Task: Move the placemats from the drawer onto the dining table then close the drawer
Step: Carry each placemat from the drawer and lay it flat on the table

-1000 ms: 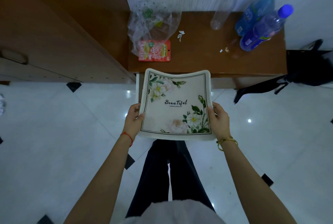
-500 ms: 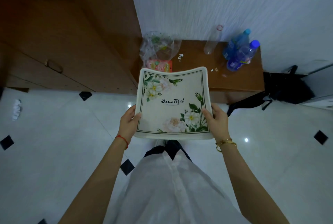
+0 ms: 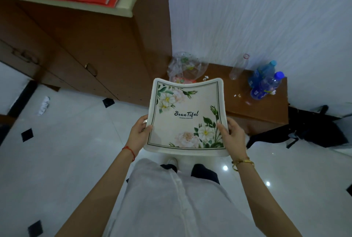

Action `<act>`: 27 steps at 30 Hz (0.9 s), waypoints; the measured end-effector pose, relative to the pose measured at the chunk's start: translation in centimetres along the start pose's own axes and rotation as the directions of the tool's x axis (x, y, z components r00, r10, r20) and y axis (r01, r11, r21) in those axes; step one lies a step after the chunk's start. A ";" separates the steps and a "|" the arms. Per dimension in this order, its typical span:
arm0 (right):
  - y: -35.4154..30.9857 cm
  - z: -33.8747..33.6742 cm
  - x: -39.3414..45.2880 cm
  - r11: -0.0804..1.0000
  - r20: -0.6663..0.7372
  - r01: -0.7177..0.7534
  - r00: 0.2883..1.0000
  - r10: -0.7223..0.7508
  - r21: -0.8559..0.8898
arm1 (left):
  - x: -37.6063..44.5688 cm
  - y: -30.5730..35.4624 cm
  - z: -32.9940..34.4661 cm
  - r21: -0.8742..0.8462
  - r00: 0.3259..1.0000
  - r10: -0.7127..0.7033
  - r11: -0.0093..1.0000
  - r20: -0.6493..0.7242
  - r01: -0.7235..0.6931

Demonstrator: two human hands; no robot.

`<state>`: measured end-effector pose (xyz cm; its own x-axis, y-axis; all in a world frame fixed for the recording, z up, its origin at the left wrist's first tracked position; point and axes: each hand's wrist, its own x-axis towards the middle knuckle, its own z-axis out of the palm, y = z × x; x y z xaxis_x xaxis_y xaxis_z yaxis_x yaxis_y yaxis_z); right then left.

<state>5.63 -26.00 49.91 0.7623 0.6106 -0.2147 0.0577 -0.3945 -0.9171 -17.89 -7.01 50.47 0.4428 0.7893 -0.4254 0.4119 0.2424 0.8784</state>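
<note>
A cream placemat (image 3: 185, 116) printed with white and pink flowers and the word "Beautiful" is held flat in front of my body, sagging slightly in the middle. My left hand (image 3: 139, 132) grips its left edge and my right hand (image 3: 231, 133) grips its right edge, thumbs on top. It hovers above the white floor, just in front of a low brown cabinet (image 3: 257, 107). The drawer and the dining table are not in view.
On the low cabinet lie a clear plastic bag (image 3: 185, 67), an empty clear bottle (image 3: 239, 67) and blue water bottles (image 3: 265, 82). A tall brown wardrobe (image 3: 91, 46) with a shelf holding red books stands left. A black bag (image 3: 312, 130) lies on the floor at right.
The camera has risen and pulled back from the low cabinet, showing more wall and wardrobe. The placemat stays held in both hands at chest height.
</note>
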 end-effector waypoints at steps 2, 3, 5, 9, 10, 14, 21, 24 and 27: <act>0.0 -1.0 0.4 0.999 0.053 0.035 0.998 -0.034 -0.023 | -1.4 -0.1 0.7 -0.023 0.999 0.000 1.000 -0.049 -0.002; 0.1 -1.5 0.7 0.998 0.083 0.056 0.995 -0.053 -0.036 | -2.2 -0.3 1.1 -0.036 0.997 0.001 0.999 -0.082 -0.004; 0.2 -2.9 1.0 0.993 0.151 0.098 0.985 -0.087 -0.064 | -4.1 -0.6 2.4 -0.069 0.987 -0.010 0.998 -0.160 -0.001; 0.2 -5.6 1.5 0.968 0.294 0.221 0.939 -0.178 -0.117 | -9.2 -2.1 6.1 -0.169 0.948 -0.047 0.986 -0.315 -0.007; 0.2 -6.3 1.5 0.960 0.333 0.253 0.921 -0.201 -0.120 | -10.7 -2.6 7.1 -0.198 0.935 -0.061 0.980 -0.350 -0.010; 0.7 -8.1 1.0 0.940 0.482 0.324 0.844 -0.235 -0.109 | -16.6 -4.7 11.1 -0.312 0.861 -0.152 0.950 -0.485 -0.008; 0.5 -8.1 -2.9 0.908 0.748 0.417 0.613 -0.256 -0.030 | -28.5 -8.0 16.2 -0.434 0.661 -0.278 0.898 -0.697 -0.080; 0.4 -7.0 -5.7 0.884 0.828 0.468 0.491 -0.272 0.012 | -33.5 -9.4 18.0 -0.475 0.547 -0.338 0.871 -0.766 -0.126; 0.7 -5.2 -9.0 0.877 0.904 0.478 0.353 -0.241 0.047 | -38.5 -10.9 20.1 -0.533 0.411 -0.426 0.825 -0.806 -0.188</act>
<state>2.15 -35.36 52.99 -0.3272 0.9315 -0.1590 0.3846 -0.0224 -0.9228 -23.41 -51.31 52.91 -0.6350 0.6759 -0.3740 -0.1678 0.3520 0.9209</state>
